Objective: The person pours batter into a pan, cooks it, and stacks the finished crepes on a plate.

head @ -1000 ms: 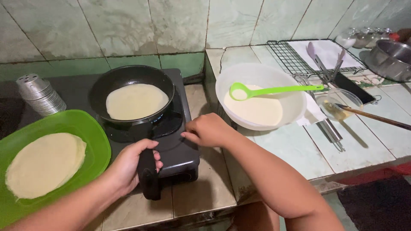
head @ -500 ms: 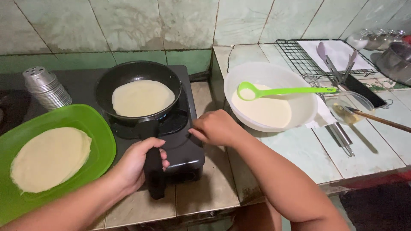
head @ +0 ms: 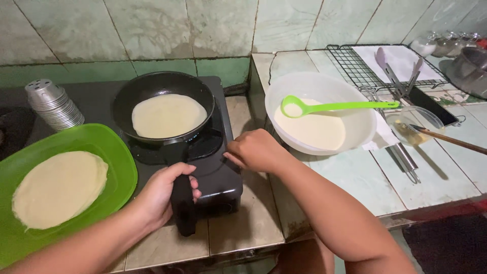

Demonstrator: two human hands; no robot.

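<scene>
green plate [head: 119, 167] holds stacked crepes [head: 58, 187] | left hand [head: 162, 195], fingers clamped on black pan handle [head: 183, 205] | frying pan [head: 163, 109] on stove [head: 218, 175], crepe [head: 168, 115] inside | right hand [head: 256, 149] at stove's front right edge, fingers together | batter bowl [head: 355, 137], green ladle [head: 335, 107]

A single head-worn camera looked steeply down from close above the counter, facing the tiled wall [head: 152, 30] at 12 o'clock. The stove [head: 223, 172] sat near centre, the green plate [head: 114, 152] at 9 o'clock, the white bowl [head: 355, 137] toward 2 o'clock. Both forearms entered from 6 o'clock.
</scene>
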